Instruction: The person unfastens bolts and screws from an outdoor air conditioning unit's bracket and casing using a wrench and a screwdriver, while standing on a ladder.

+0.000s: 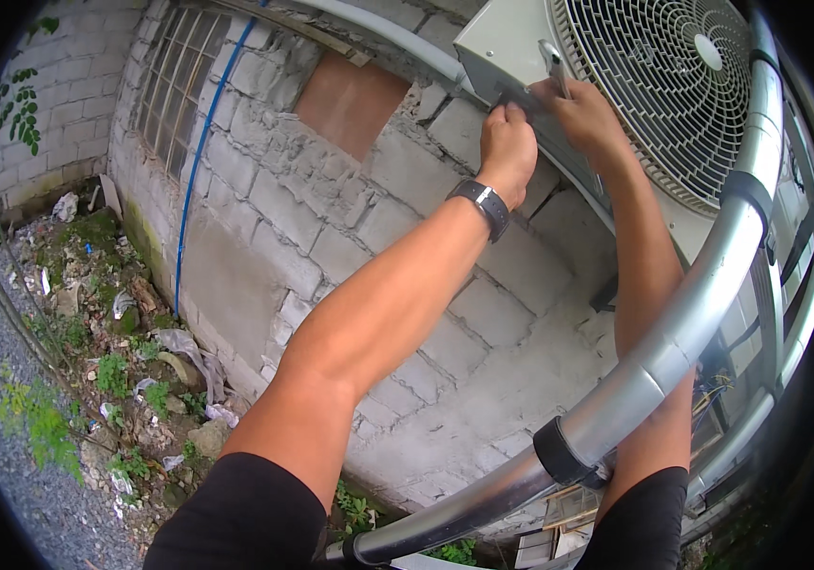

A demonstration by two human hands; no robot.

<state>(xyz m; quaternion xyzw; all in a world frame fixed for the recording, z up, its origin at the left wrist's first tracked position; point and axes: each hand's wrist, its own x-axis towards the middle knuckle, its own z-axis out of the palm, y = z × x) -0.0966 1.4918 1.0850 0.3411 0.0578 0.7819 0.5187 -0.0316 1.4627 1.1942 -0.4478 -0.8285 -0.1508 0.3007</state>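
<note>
A tool [553, 65], seemingly a screwdriver, is gripped by the right hand [583, 112] at the fan unit [511, 43] (wall-mounted); the left hand [507, 147] is closed at its lower edge. A slip could strip 1 screw.

Outdoor air-conditioner unit [507, 43]: pale grey casing, round fan grille, mounted against the block wall. A slim metal tool [553, 65] rests against its corner edge.

Both arms stretch upward, left hand [507, 142] fisted, right hand [580, 106] curled in a grip
</note>
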